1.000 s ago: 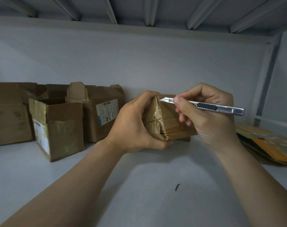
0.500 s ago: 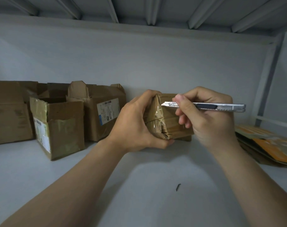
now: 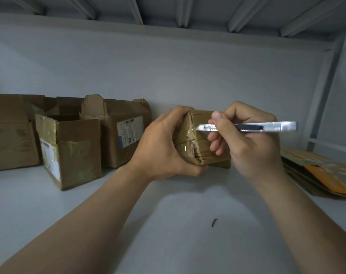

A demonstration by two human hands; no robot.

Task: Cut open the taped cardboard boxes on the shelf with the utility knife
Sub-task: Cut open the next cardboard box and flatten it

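**Shelf inspection: one sealed box under the knife, three others open**

Count as I see it from the head camera: one taped box (image 3: 190, 139), one utility knife (image 3: 247, 127), three open boxes, one stack of flattened sheets, one loose scrap.

The taped box sits mid-shelf, close to the back wall. The left hand (image 3: 160, 147) grips its near end, with the fingers curled over the top and the thumb under the lower corner. The right hand (image 3: 245, 143) holds the knife like a pen, lying nearly level, with its tip against the glossy tape on the upper part of that end. I cannot tell how far the blade is extended.

To the left stand the open boxes, flaps raised:
- A large box (image 3: 10, 135) at the far left.
- A front box (image 3: 77, 153) with torn tape and a white label on its side.
- A labelled box (image 3: 126, 133) behind it, just beside the left hand.

The flaps overlap, so a fourth may be hidden. The flattened sheets (image 3: 326, 175), brown and orange, lie at the right edge beside a grey upright. A small dark scrap (image 3: 214, 222) lies on the shelf (image 3: 168, 224) between the forearms.

The cardboard is brown, creased and dented. The tape is clear and wrinkled. The knife is slim bright metal with a dark slider. The shelf surface is smooth and white.
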